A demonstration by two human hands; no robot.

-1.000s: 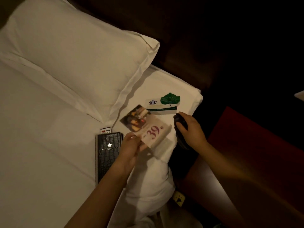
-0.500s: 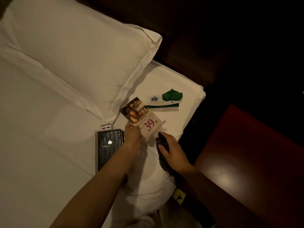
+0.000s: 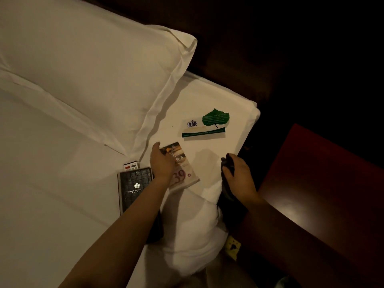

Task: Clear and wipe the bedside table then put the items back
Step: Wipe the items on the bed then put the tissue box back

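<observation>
A leaflet [image 3: 184,161] with a photo and a red "39" lies flat on the white bed sheet [image 3: 41,183]. My left hand [image 3: 162,163] rests on its left edge, fingers curled over it. At the bed's right edge my right hand [image 3: 240,179] grips a dark cloth [image 3: 226,163], which hangs down into the gap beside the mattress. The red-brown bedside table [image 3: 322,183] stands to the right, its top shiny and bare where visible. A black folder [image 3: 133,186] with a crown logo lies left of my left wrist.
A green leaf-shaped card [image 3: 215,118] and a white card with a green strip [image 3: 203,133] lie near the mattress corner. A small box [image 3: 131,165] peeks out above the folder. A large pillow [image 3: 83,69] fills the upper left. A dark headboard runs behind.
My left hand has lowered the leaflet from the air onto the sheet, next to the folder. My right hand with the cloth shifted from left of the mattress edge back to it.
</observation>
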